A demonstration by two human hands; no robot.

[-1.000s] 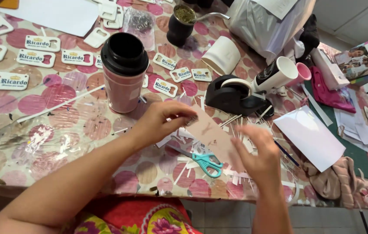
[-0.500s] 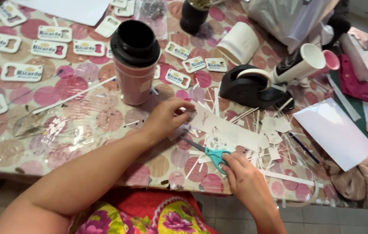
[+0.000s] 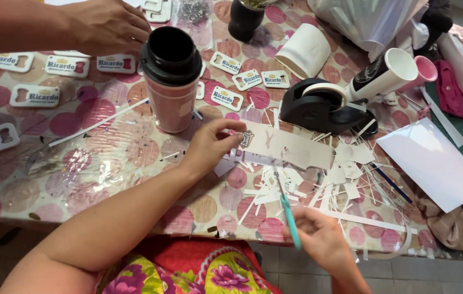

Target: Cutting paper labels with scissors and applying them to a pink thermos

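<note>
Left hand (image 3: 209,147) now pinching paper strip (image 3: 291,148) near table's front edge; right hand (image 3: 318,242) lifting teal scissors (image 3: 288,215) clear, gripped; cutting pausing, strip being repositioned.

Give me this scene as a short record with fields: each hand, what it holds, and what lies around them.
left hand: pinches one end of a paper strip that bears a small sticker
right hand: holds teal scissors, blades pointing toward the strip
table: pink dotted cloth under clear plastic
near the hands: paper scraps, pink tumbler with black lid, black tape dispenser
far left: white label tags laid out
another person's hand: reaching in at the top left
</note>
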